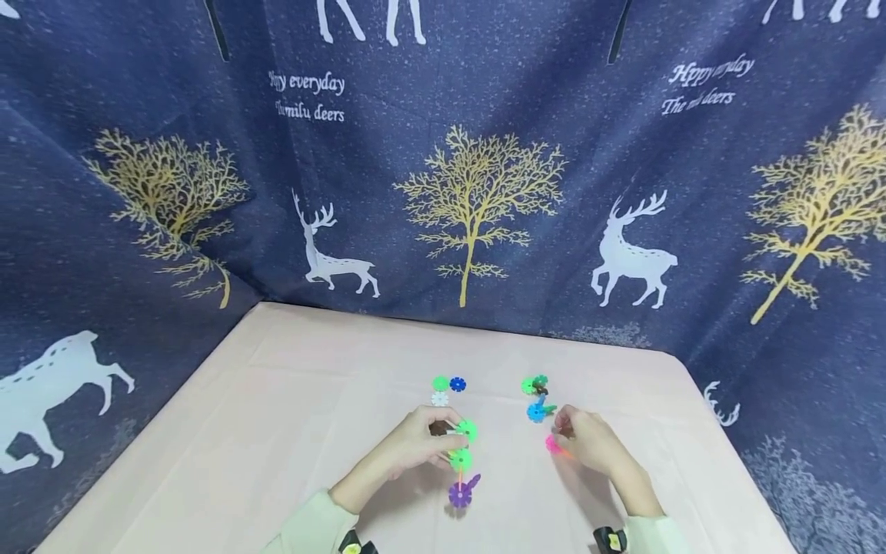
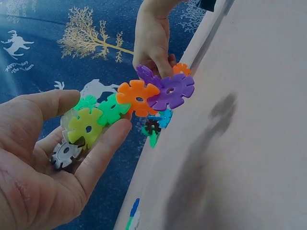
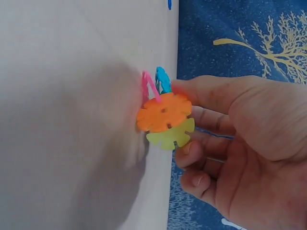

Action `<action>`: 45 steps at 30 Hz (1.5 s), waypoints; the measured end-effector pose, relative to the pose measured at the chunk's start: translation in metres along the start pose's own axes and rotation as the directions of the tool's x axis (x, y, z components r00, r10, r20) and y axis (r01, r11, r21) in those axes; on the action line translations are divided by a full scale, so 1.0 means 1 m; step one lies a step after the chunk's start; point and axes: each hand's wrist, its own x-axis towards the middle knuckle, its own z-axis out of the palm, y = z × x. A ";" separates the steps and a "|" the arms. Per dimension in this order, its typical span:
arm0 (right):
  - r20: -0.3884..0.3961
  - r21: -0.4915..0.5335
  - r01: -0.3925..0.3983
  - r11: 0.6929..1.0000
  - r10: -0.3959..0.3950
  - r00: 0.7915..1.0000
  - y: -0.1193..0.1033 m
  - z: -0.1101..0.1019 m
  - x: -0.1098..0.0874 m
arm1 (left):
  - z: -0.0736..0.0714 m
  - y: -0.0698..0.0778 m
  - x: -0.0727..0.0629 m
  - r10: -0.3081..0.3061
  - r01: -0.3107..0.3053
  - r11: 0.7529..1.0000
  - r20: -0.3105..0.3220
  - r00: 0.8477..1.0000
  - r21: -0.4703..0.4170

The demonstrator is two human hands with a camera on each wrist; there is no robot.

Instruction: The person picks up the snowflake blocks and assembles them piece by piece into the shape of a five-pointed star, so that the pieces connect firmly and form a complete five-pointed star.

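Observation:
My left hand grips a chain of snowflake discs just above the pink tablecloth. In the left wrist view my left hand holds the chain at its grey disc and yellow-green disc; green, orange and purple discs stick out beyond my fingers. My right hand pinches a small cluster to the right. Up close, my right hand holds an orange disc joined to a yellow-green disc, with pink and blue pieces behind.
Loose green, blue and white discs lie beyond my left hand. A green-brown cluster and a blue piece lie beyond my right hand. A dark blue deer-print curtain walls the table's back and sides.

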 end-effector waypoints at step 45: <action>0.047 0.640 0.180 0.747 -0.272 0.961 -0.081 -0.004 0.003 | -0.002 -0.001 -0.002 0.023 -0.017 0.996 -0.070 0.997 0.084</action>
